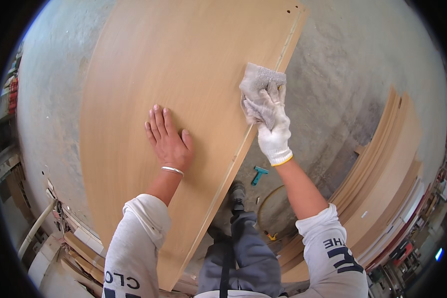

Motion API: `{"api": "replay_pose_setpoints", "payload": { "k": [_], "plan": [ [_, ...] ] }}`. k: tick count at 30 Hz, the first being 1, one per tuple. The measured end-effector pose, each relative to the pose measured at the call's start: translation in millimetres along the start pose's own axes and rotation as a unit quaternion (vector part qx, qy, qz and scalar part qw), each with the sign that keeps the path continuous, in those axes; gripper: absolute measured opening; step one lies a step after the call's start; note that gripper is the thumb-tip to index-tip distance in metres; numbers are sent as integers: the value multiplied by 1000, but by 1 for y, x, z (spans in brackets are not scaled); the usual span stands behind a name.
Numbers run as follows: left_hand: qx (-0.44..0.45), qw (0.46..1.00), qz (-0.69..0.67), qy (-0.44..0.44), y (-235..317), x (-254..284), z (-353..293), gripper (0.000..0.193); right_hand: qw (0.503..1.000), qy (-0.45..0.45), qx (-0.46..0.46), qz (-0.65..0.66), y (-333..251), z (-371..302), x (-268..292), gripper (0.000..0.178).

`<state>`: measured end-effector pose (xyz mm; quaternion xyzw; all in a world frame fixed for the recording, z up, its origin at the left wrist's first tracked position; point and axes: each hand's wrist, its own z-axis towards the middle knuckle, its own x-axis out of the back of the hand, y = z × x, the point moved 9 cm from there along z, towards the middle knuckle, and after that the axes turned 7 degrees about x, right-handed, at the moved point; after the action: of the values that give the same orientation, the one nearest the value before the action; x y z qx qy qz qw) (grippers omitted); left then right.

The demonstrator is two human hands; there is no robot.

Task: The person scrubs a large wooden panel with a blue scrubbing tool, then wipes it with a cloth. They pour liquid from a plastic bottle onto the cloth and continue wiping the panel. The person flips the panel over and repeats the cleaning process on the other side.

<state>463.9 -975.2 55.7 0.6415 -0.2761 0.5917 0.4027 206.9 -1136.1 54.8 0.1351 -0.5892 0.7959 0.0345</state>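
A large light-brown wooden panel (149,59) lies in front of me, with a narrow pale groove (233,158) running along its right edge. My left hand (171,141), bare with a bangle on the wrist, rests flat on the panel's face with fingers stretched out. At the right edge my right hand (273,126) wears a white knit glove with a yellow cuff. Its fingers press a bunched greyish-white rag (263,77) onto the panel's rim, over the groove. The rag covers part of the groove and the fingertips.
On the concrete floor (328,59), right of the panel, lie a teal scraper (259,175) and a thin hose (263,208) near a yellow-orange fitting (270,236). Long boards (377,169) are stacked at right. My shoe (238,194) stands beside the panel. Wood offcuts (84,253) lie at lower left.
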Motion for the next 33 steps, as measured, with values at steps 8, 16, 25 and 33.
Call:
{"api": "replay_pose_setpoints", "payload": {
  "k": [8,16,25,33],
  "plan": [
    [-2,1000,-18,3,12,-5,3,72,975,111,-104,-161,112,232,57,64],
    [-1,1000,7,29,1,1,2,68,989,67,-83,105,99,76,14,28],
    [-15,994,9,111,-2,-6,1,61,945,-235,-184,130,-64,-269,-51,66],
    [24,997,-11,74,12,-2,-12,63,755,-319,-455,347,-111,-638,-103,53]
  ]
}}
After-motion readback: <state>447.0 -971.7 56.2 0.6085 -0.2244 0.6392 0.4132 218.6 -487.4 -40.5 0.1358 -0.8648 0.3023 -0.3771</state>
